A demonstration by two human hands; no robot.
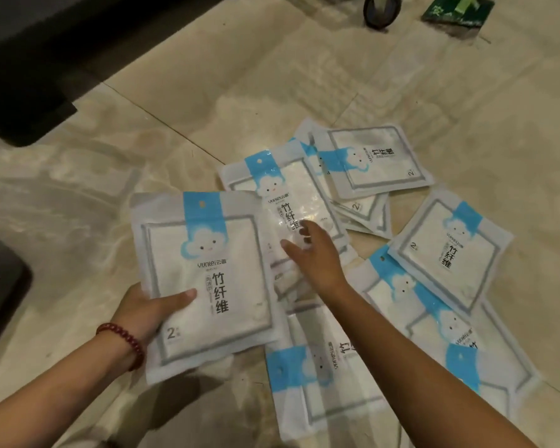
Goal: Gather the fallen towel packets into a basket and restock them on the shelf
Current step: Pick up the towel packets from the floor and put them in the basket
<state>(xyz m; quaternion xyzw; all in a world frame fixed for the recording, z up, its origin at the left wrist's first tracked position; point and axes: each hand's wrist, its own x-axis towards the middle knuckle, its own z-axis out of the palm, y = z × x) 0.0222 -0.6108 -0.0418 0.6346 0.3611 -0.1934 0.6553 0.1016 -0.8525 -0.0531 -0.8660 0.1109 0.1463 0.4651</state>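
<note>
The tiled floor [272, 92] spread beneath both hands, with fallen towel packets [440, 250] strewn under and right of the right hand [314, 257]. The left hand [143, 310] gripped a raised packet [207, 279] by its lower left edge, thumb across the front. The right hand, fingers loosely spread and holding nothing, reached over a glossy packet [291, 205], and a red bracelet [123, 341] circled the left wrist.

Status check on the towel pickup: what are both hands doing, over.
Left hand grips one towel packet. Right hand open, reaching onto floor packet. Several other packets overlapping on the tiles. Nothing blocking them.
</note>
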